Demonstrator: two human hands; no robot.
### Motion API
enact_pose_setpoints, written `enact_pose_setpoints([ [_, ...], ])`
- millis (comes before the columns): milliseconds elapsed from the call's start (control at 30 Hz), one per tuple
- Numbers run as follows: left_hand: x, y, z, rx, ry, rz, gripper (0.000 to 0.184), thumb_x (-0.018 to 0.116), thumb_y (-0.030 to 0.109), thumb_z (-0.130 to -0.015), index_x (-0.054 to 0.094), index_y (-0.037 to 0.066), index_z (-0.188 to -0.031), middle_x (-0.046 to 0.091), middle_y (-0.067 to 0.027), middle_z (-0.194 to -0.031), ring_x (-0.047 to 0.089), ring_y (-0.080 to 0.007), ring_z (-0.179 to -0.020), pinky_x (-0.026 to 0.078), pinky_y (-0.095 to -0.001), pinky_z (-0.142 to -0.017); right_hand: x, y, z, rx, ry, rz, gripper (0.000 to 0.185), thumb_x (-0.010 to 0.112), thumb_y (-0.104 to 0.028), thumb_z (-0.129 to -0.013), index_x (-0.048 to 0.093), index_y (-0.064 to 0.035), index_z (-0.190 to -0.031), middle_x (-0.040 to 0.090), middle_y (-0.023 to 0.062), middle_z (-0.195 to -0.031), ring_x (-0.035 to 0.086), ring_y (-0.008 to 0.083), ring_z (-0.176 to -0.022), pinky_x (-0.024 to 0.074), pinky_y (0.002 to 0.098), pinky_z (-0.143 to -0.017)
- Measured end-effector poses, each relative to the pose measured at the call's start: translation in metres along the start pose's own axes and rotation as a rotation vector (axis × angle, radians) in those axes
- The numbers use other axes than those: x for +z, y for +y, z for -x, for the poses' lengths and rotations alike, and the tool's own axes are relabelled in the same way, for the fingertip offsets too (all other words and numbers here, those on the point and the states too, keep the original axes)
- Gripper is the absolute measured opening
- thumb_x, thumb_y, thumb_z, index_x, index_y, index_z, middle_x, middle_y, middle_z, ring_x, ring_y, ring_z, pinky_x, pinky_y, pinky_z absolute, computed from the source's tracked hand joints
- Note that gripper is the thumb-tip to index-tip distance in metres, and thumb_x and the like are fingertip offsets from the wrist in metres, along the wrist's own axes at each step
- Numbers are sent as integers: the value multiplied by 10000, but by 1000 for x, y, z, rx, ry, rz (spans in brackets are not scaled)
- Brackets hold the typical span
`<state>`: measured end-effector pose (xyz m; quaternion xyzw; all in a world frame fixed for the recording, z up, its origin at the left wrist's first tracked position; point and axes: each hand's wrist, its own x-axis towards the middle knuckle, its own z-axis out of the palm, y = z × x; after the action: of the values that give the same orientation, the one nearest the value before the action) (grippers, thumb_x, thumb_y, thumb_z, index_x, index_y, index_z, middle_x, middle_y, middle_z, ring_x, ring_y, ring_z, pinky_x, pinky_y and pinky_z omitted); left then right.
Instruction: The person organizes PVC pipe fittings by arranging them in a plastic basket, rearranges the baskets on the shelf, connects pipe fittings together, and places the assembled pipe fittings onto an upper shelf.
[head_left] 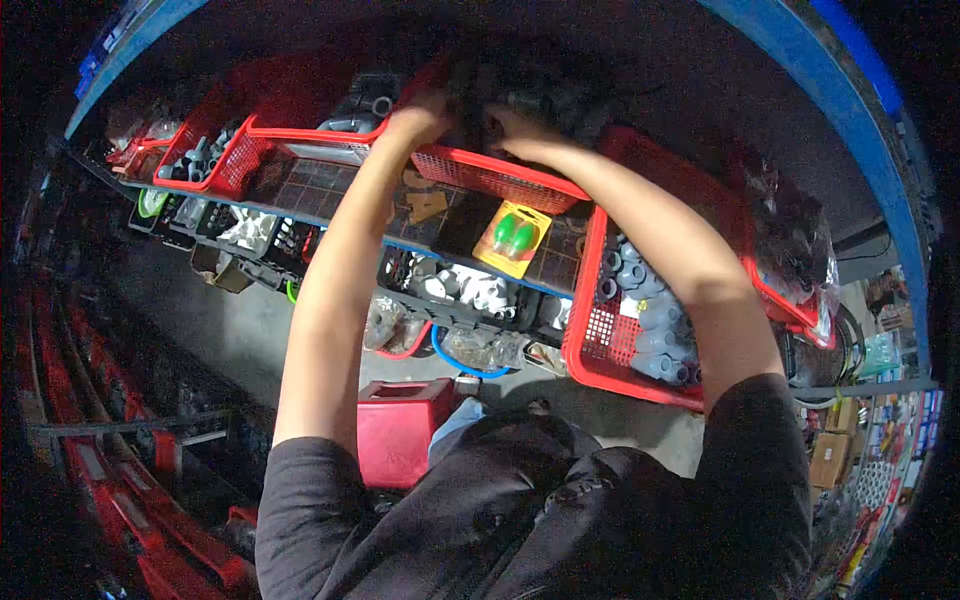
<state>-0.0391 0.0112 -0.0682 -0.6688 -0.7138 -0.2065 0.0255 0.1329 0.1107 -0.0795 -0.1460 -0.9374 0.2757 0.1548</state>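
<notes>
Both my arms reach forward over the shelf into a shadowed area at the back. My left hand (425, 118) is beside the raised corner of a red basket, its fingers lost in the dark. To its right, my right hand (515, 132) is just beyond the rim of a red plastic basket (500, 172); its fingers are too dark to read. Dark, indistinct items (545, 95) lie around the hands. On the shelf nearer to me is a yellow blister card (515, 238) with two green bulb-shaped pieces. A torn brown cardboard piece (425, 205) lies left of it.
A red basket of grey pipe fittings (660, 330) stands under my right forearm. More grey fittings (200, 160) fill a basket at the far left. Black crates with white fittings (460, 285) sit below the shelf edge. A red stool (400, 430) stands on the floor.
</notes>
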Motion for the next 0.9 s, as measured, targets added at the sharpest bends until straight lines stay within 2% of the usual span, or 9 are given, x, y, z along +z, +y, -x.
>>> enact_pose_setpoints([
  [67, -35, 29, 21, -48, -54, -17, 286, 498, 239, -763, 597, 56, -960, 596, -195, -933, 571, -366, -838, 464, -418, -720, -17, -20, 7, 10, -16, 80, 384, 621, -94, -657, 514, 2, -1013, 555, 165, -1039, 517, 255, -992, 405, 342, -851],
  [267, -44, 42, 43, -318, 267, 693, 233, 495, 117, -724, 594, -6, -895, 587, -253, -805, 572, -388, -804, 452, -394, -679, -64, -69, 49, -68, 266, -49, 397, 677, -203, -685, 545, -55, -1028, 592, 110, -968, 567, 203, -875, 448, 304, -777],
  [367, -18, 17, 34, -236, 384, 501, 240, 504, 118, -704, 590, -16, -884, 579, -261, -824, 565, -391, -832, 453, -401, -693, -92, -55, 65, -95, 334, -130, 314, 646, -197, -746, 563, -66, -1019, 611, 88, -906, 581, 153, -772, 470, 284, -716],
  [400, -25, 25, 39, -293, 267, 324, 242, 495, 121, -703, 592, -10, -882, 579, -255, -847, 559, -390, -852, 452, -408, -707, -106, -57, 74, -19, 351, -37, 327, 642, -208, -754, 561, -67, -1038, 616, 94, -911, 585, 148, -775, 472, 281, -714],
  [500, -34, 47, 49, -64, 161, 202, 212, 509, 174, -738, 617, 54, -876, 592, -219, -832, 567, -374, -832, 462, -421, -701, -146, -50, 111, 83, 390, 68, 388, 647, -252, -755, 552, -72, -1085, 626, 107, -924, 593, 138, -808, 474, 276, -713],
  [567, -32, 59, 45, -222, 102, -33, 195, 521, 197, -744, 619, 75, -861, 599, -198, -815, 573, -359, -822, 465, -432, -690, -164, -40, 137, 115, 509, 284, 432, 662, -286, -741, 549, -62, -1093, 631, 104, -920, 596, 159, -835, 466, 277, -738],
  [767, -31, 142, 41, 80, 305, 138, 224, 582, 217, -722, 612, 55, -873, 594, -194, -817, 559, -356, -809, 446, -441, -681, -154, -44, 199, 51, 397, 174, 379, 643, -197, -720, 564, -25, -1048, 620, 119, -942, 586, 204, -844, 444, 290, -788],
  [800, -25, 156, 38, 138, 330, 149, 244, 588, 228, -722, 611, 49, -887, 592, -196, -830, 553, -358, -825, 443, -438, -695, -149, -30, 198, 238, 305, 85, 373, 629, -185, -724, 561, -23, -1053, 611, 117, -967, 572, 210, -881, 431, 293, -807],
  [900, -10, 184, 28, 307, 175, 391, 285, 576, 247, -749, 595, 20, -921, 586, -213, -838, 550, -371, -821, 440, -427, -715, -123, -9, 203, 214, 318, 224, 348, 591, -225, -753, 566, -21, -1033, 602, 138, -990, 573, 230, -896, 426, 312, -814],
])
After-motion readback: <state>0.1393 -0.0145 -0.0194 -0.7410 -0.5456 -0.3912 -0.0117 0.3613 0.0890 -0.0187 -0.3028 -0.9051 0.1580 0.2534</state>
